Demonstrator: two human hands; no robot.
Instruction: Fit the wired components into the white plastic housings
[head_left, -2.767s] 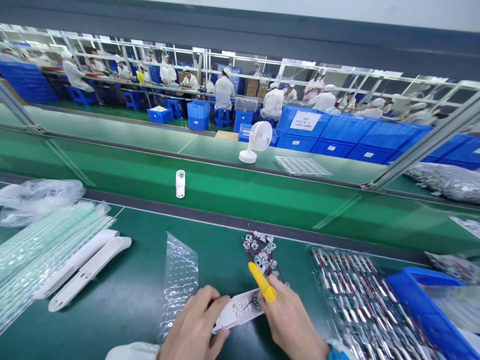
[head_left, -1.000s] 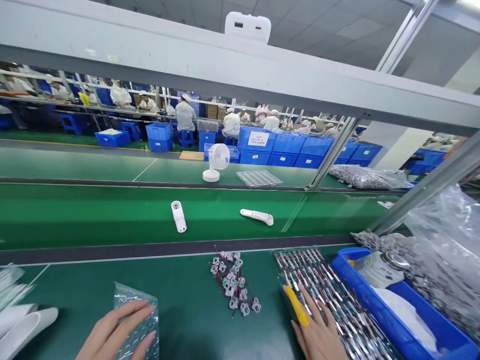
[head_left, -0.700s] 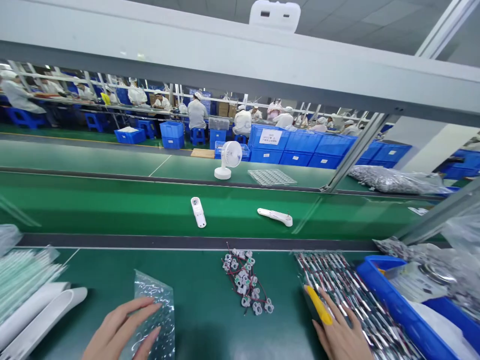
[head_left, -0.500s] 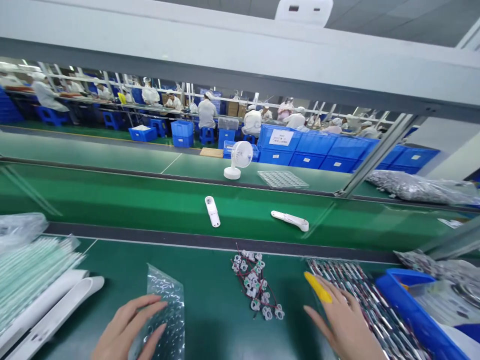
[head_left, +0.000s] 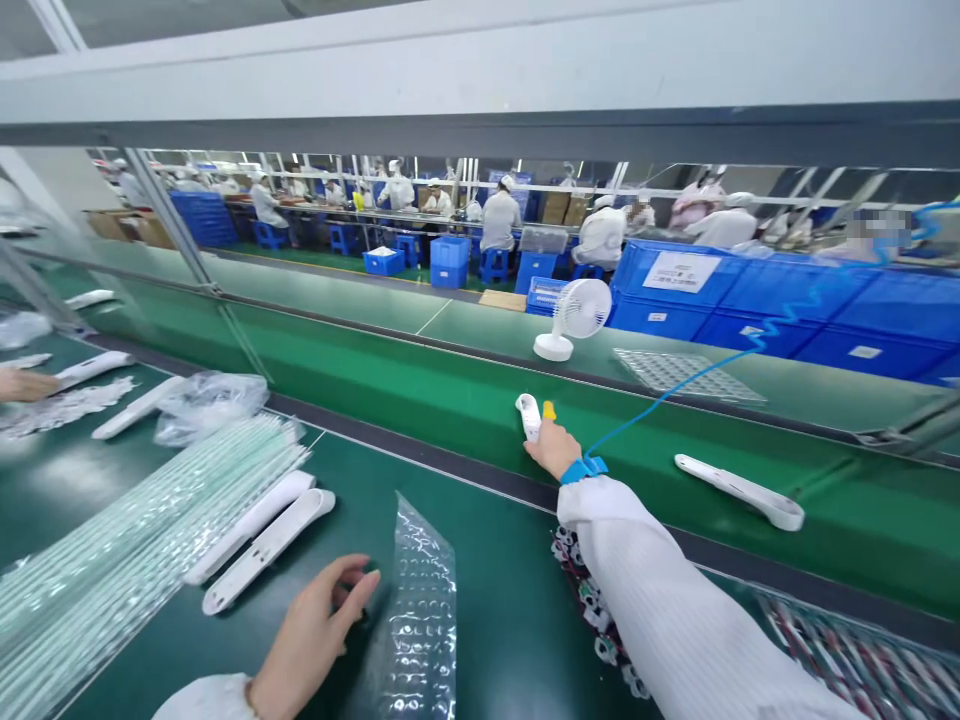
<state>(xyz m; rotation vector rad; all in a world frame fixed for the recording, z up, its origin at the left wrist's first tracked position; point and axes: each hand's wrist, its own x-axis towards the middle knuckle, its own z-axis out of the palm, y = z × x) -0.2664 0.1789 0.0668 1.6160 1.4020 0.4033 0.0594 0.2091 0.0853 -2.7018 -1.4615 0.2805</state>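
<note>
My right hand [head_left: 553,447] is stretched far out over the green conveyor belt [head_left: 420,385], fingers closed round a small white handle piece [head_left: 528,413]. A yellow finger cot [head_left: 549,409] shows on one fingertip. A blue wrist strap [head_left: 583,468] with a coiled cord [head_left: 697,372] sits on that wrist. My left hand [head_left: 319,628] lies low on the dark green bench, fingers loosely apart and holding nothing, its tips next to a clear bubble sheet [head_left: 421,620]. Two long white shells [head_left: 259,535] lie just left of it.
A second white handle piece [head_left: 742,490] lies on the belt to the right. A small white fan [head_left: 576,316] and a clear tray [head_left: 686,372] stand beyond. Bagged green-white sticks [head_left: 112,540] fill the left; small wired parts [head_left: 600,625] sit under my sleeve. Another person's hand [head_left: 22,385] is far left.
My right hand left the bagged parts at the right and reached forward onto the belt, closing on the white piece. The view swung left; my left hand stayed by the bubble sheet.
</note>
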